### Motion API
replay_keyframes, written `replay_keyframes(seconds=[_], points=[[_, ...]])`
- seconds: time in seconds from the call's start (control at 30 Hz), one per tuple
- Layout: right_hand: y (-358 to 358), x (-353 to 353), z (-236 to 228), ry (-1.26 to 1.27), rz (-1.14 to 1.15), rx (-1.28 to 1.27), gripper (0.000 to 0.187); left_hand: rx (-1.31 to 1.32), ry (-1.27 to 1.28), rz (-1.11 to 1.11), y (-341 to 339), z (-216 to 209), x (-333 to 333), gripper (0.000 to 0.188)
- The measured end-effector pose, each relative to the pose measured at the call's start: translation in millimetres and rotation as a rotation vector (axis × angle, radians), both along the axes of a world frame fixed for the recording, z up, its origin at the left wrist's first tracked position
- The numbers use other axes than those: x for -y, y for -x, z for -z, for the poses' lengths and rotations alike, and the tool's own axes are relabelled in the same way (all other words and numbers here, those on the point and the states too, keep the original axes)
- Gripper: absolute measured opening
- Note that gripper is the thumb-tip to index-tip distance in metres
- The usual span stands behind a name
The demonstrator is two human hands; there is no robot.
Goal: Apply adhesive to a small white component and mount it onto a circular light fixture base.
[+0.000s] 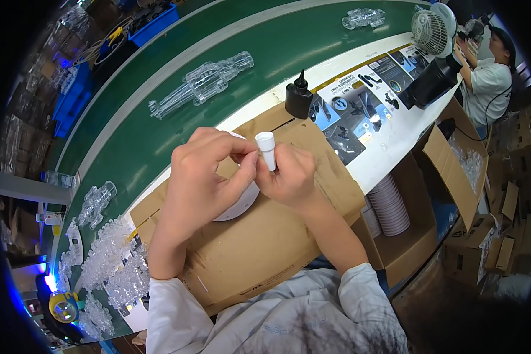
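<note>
My right hand (290, 176) is closed around a short white plastic tube (265, 147) with a wider collar at its top, held upright. Close beside it, my left hand (209, 171) has thumb and fingertips pinched together near the tube. What those fingertips hold, if anything, is hidden. Beneath my left hand, a round white disc (240, 206) shows in part over the flattened brown cardboard (242, 253). A black squeeze bottle with a pointed nozzle (299, 97) stands on the cardboard's far edge, beyond my hands.
Clear plastic assemblies (203, 82) lie on the green conveyor belt (141, 141). A pile of clear parts (115, 259) sits at left. To the right are printed sheets (360, 112), a fan (429, 32) and a carton (404, 248) with stacked white discs. Another person (489, 82) sits far right.
</note>
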State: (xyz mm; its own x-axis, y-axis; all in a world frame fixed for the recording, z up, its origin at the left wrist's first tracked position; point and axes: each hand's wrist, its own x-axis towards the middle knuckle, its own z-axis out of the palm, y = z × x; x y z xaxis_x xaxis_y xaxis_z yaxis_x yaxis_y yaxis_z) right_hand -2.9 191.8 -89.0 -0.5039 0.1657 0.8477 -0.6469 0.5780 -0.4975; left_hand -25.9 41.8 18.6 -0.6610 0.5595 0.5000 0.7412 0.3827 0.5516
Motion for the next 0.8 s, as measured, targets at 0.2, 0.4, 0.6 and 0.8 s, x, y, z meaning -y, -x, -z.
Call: replay_keyframes(seconds=[0.2,0.4,0.6,0.8], points=[[1,-1,-1,-0.182,0.104,-0.031,0.035,-0.045,0.048,-0.029,-1,1,-2,0.010],[-1,0,1,-0.226,0.101,-0.036,0.032,-0.129,0.169,-0.085,5,8,-1,0.007],[-6,0,-1,0.140,-0.083,0.218,0.024,-0.162,0.010,-0.116,1,-7,0,0.009],[-6,3,0,0.143,-0.116,0.210,0.025,-0.056,-0.031,-0.082,-2,-3,-3,0.009]])
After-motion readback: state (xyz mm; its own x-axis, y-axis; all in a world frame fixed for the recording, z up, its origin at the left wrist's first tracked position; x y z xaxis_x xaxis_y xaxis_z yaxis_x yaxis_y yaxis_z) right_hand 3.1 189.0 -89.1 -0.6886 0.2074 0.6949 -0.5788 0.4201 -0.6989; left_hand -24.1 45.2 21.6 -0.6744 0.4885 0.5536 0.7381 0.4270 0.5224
